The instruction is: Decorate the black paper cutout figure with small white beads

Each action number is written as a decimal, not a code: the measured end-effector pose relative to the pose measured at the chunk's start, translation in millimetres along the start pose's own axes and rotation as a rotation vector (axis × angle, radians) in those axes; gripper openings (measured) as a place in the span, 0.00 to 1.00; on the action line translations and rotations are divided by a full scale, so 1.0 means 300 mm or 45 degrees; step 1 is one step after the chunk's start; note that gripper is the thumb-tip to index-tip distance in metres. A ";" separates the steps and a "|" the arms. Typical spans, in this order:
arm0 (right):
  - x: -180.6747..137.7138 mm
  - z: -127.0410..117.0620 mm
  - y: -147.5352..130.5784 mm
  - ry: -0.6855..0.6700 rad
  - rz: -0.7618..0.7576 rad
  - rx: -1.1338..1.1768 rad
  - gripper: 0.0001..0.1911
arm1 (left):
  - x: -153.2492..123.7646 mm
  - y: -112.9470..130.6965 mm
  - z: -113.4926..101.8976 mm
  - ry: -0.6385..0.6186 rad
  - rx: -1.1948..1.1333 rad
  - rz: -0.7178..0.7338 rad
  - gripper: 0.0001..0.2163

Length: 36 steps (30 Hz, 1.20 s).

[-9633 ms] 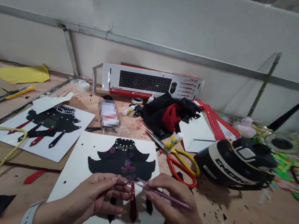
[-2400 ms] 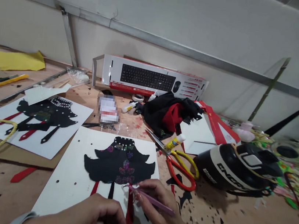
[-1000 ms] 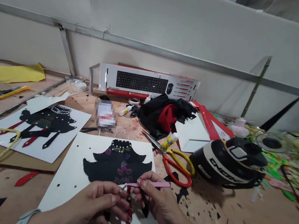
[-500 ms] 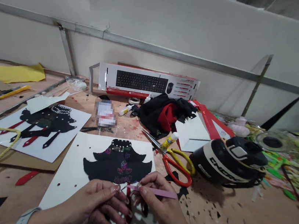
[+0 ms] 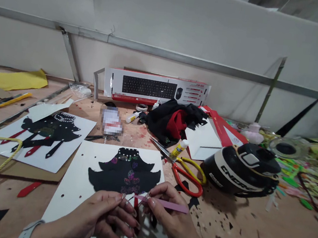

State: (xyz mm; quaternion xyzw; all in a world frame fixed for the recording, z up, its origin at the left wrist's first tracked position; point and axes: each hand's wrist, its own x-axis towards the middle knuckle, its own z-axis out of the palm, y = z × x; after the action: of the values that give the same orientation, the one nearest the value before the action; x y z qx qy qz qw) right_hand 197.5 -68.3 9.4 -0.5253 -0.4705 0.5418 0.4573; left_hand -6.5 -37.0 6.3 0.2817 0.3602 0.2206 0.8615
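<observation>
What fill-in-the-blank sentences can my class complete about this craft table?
The right hand holds a thin ____ stick.
The scissors lie to the ____ of the helmet.
The black cutout lies on a ____ sheet.
Missing words: pink, left, white.

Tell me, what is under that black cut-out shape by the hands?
A white sheet with punched holes lies under the black cut-out. Its lower edge is covered by the left hand and the right hand, which holds a pink stick.
</observation>
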 end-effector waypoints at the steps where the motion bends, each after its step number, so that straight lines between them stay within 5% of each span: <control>1: 0.000 0.001 0.000 -0.003 -0.004 -0.007 0.15 | -0.001 0.000 0.002 -0.008 -0.008 0.013 0.22; 6: -0.002 -0.008 -0.002 0.043 -0.138 -0.148 0.10 | 0.005 -0.006 0.001 -0.026 -0.006 0.047 0.23; 10: -0.015 -0.038 -0.016 0.022 -0.502 -0.453 0.02 | 0.022 -0.027 -0.029 0.049 0.060 0.049 0.24; 14: -0.024 -0.055 -0.027 -0.226 -0.915 -0.753 0.14 | 0.024 -0.031 -0.042 0.080 0.136 0.090 0.20; 17: -0.020 -0.051 -0.023 -0.282 -1.012 -0.798 0.15 | 0.016 -0.019 -0.024 0.090 0.157 0.103 0.19; 26: -0.018 -0.052 -0.012 -0.156 -0.853 -0.670 0.11 | 0.021 -0.030 -0.012 0.088 0.192 0.101 0.22; 36: -0.013 -0.033 -0.013 -0.060 -0.308 -0.395 0.06 | 0.018 -0.036 -0.018 0.024 0.260 0.142 0.22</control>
State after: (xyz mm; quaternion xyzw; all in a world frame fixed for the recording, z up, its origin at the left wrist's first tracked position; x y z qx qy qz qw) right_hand 207.4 -71.5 13.7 -0.5163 -0.6187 0.4159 0.4216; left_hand -5.0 -40.1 -6.6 0.3854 0.3728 0.2330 0.8113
